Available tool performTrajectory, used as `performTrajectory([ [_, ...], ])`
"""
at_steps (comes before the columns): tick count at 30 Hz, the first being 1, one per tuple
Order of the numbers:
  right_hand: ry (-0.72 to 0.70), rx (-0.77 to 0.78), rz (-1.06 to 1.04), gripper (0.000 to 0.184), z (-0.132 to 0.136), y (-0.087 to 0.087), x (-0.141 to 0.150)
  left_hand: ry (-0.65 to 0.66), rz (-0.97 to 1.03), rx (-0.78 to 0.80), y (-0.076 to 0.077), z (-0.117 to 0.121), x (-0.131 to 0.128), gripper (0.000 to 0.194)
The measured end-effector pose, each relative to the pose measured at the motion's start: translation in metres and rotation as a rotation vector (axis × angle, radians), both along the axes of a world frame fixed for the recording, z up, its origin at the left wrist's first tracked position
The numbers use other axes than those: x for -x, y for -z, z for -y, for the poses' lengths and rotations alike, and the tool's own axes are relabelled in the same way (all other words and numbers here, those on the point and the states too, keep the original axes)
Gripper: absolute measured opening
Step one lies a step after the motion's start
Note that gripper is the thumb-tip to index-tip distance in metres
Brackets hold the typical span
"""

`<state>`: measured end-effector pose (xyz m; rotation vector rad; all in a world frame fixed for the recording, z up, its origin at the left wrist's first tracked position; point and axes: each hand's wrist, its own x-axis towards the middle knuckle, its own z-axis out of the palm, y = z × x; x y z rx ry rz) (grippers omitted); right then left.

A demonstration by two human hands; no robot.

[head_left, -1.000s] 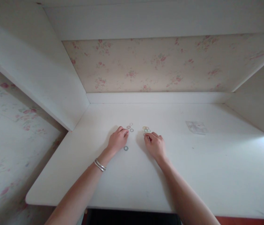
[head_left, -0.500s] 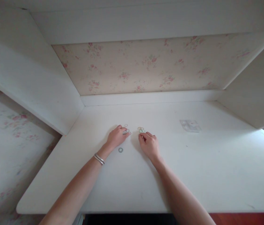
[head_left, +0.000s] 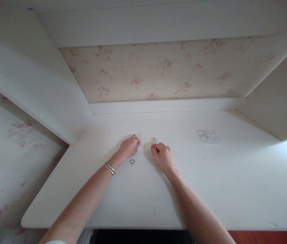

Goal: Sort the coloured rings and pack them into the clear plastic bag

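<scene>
My left hand (head_left: 130,146), with silver bangles (head_left: 110,168) at its wrist, rests on the white desk with its fingers curled closed. Whatever is between those fingertips is hidden. One thin ring (head_left: 138,135) lies just beyond them, and another thin ring (head_left: 143,145) is to their right. Below the hand lies a thicker grey ring (head_left: 132,162). My right hand (head_left: 163,156) has thumb and fingers pinched together at the near side of a small cluster of yellowish and greenish rings (head_left: 154,139). I cannot make out what that pinch holds.
A clear plastic bag (head_left: 208,136) lies on the white desk (head_left: 225,189) to the right. White side panels stand left and right, a low ledge (head_left: 166,105) runs along the back, and a shelf overhangs above. Flowered wallpaper (head_left: 148,74) covers the back wall.
My left hand's fingers have closed over where rings showed at their tips. One thin ring now lies apart from that hand. My right hand stays almost in place.
</scene>
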<state>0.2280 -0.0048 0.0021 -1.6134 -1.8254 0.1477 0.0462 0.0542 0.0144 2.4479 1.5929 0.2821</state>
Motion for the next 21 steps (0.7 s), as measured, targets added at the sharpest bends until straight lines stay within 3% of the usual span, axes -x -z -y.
performTrajectory([
  [5,-0.023,0.001,-0.006,0.024,0.000,0.000,0.001,0.021,0.134,-0.068,-0.004,0.015,0.011,0.020],
  [11,-0.069,0.011,-0.012,0.023,0.000,0.006,0.005,0.051,0.332,-0.035,0.000,0.059,0.041,0.020],
  [15,-0.087,0.016,-0.025,0.022,0.000,0.009,0.009,0.135,0.302,0.004,0.005,0.078,0.051,0.019],
  [21,-0.098,0.021,0.010,0.024,0.003,0.010,0.012,0.176,0.249,0.004,0.006,0.081,0.055,0.021],
])
